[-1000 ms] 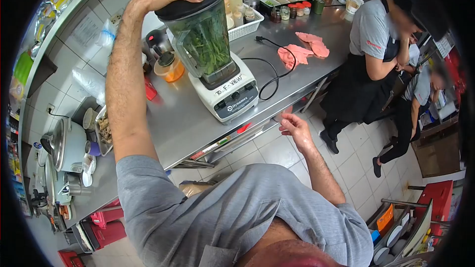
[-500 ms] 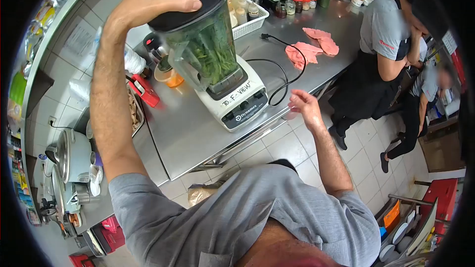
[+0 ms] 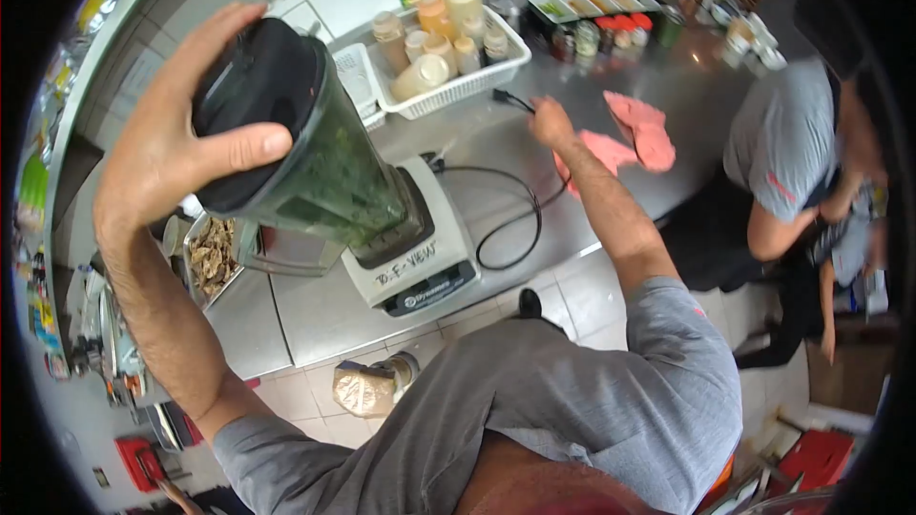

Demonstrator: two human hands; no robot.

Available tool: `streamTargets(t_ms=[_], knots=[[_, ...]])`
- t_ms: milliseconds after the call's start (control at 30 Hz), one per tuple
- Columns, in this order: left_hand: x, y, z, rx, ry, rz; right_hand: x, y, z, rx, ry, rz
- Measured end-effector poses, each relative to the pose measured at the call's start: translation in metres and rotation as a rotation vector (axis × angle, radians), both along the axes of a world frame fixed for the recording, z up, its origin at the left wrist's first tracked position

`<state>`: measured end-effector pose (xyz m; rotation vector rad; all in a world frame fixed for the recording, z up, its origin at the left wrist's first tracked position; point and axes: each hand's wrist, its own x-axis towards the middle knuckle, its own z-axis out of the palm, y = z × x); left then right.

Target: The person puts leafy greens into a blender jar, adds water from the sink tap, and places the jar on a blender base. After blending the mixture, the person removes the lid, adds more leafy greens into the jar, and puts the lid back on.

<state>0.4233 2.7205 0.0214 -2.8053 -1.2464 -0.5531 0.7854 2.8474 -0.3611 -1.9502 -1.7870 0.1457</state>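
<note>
My left hand is spread over the black lid of the blender jar, thumb on its near side. Green leaves show through the clear jar, which sits on the white blender base. My right hand is closed on the black power cord just behind its plug. The rest of the cord loops on the steel counter between the base and my right forearm. Pink cloths lie just right of that hand.
A white basket of sauce bottles stands behind the blender, with jars and a topping tray farther right. A metal tray of brown food is at left. A co-worker stands at the right; another person is beyond.
My right hand has moved forward from the counter's front edge and taken hold of the cord. My left hand stays on the lid. The view has shifted, and the blender appears farther left.
</note>
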Motion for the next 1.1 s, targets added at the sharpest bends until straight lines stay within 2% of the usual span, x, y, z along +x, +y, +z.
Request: streamTargets(t_ms=[33, 167, 233, 367, 433, 500, 567, 633, 667, 700, 733, 767, 900, 933, 1000, 1100], knots=[[0.002, -0.001, 0.001, -0.048, -0.025, 0.037, -0.002, 0.013, 0.000, -0.101, 0.044, -0.019], [0.007, -0.004, 0.001, 0.018, -0.067, 0.064, -0.008, 0.057, -0.029, -0.173, 0.068, -0.056], [0.008, -0.006, 0.000, 0.016, -0.089, 0.097, -0.010, 0.067, -0.045, -0.204, -0.055, -0.042], [0.011, -0.001, -0.001, 0.006, -0.141, 0.115, -0.007, 0.084, -0.073, -0.253, -0.063, 0.089], [0.011, -0.003, 0.001, 0.016, -0.125, 0.131, -0.004, 0.087, -0.075, -0.261, 0.097, 0.241], [0.010, -0.004, 0.000, 0.031, -0.119, 0.149, 0.000, 0.062, -0.018, -0.183, 0.259, 0.342], [0.009, -0.005, -0.003, 0.034, -0.110, 0.145, 0.012, 0.066, 0.015, 0.056, 0.503, 0.537], [0.008, -0.005, -0.003, 0.031, -0.092, 0.143, 0.008, 0.070, 0.093, -0.038, 0.587, 0.484], [0.008, -0.004, -0.003, 0.035, -0.071, 0.130, 0.004, 0.073, 0.128, 0.041, 0.578, 0.544], [0.008, -0.003, -0.002, 0.041, -0.075, 0.120, -0.005, 0.081, 0.159, -0.074, 0.657, 0.458], [0.008, -0.003, -0.001, 0.029, -0.034, 0.144, -0.008, 0.113, 0.164, 0.283, 0.467, 0.544], [0.008, -0.003, 0.000, 0.018, 0.008, 0.169, -0.020, 0.124, 0.188, 0.335, 0.401, 0.484], [0.009, -0.004, -0.003, 0.050, -0.032, 0.153, -0.073, 0.216, 0.227, 0.259, 0.415, 0.391], [0.008, -0.004, -0.004, 0.054, -0.032, 0.156, -0.084, 0.222, 0.241, 0.111, 0.486, 0.349], [0.005, -0.004, -0.006, 0.067, -0.046, 0.152, -0.103, 0.261, 0.239, 0.140, 0.489, 0.351], [0.007, -0.003, -0.005, 0.049, -0.070, 0.180, -0.123, 0.298, 0.241, 0.077, 0.674, 0.181]])
